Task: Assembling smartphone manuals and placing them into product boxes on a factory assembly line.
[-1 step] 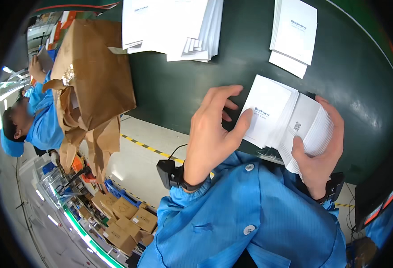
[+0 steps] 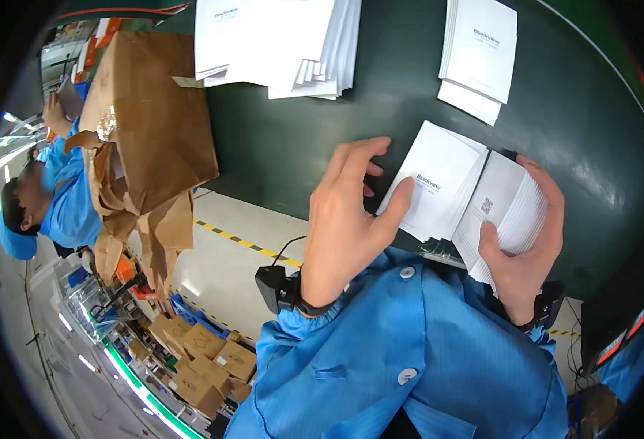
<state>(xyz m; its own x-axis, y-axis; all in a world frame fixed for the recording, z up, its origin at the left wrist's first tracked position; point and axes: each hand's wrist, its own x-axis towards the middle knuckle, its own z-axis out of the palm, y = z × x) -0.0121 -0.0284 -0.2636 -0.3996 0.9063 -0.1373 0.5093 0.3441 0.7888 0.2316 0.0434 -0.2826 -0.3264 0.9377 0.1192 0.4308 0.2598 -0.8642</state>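
"Gripping anything, the right hand (image 2: 528, 269)?"

"Yes, it clasps the right pile (image 2: 506, 187) of white booklets, thumb on top near the left edge, fingers wrapped round the right side. The edges there are fanned into steps."

"And the left hand (image 2: 342, 219)?"

"Spread, with nothing pinched. Its thumb lies over the left edge of the left pile (image 2: 439, 206), and its fingers curl above the table (image 2: 278, 139). I can't tell whether the thumb presses down."

"Where are those two piles?"

"Just beside each other at the near edge of the table, in front of the blue jacket (image 2: 366, 329). The left one shows a printed cover, the right one a square code."

"What else is on the table?"

"At the far side, a big stack (image 2: 263, 44) of booklets to the left and a small stack (image 2: 479, 55) to the right. A torn brown box (image 2: 164, 110) is at the left."

"Beyond that?"

"A co-worker (image 2: 77, 205) in blue, far left, and cartons (image 2: 201, 344) below, past the striped tape (image 2: 223, 234)."
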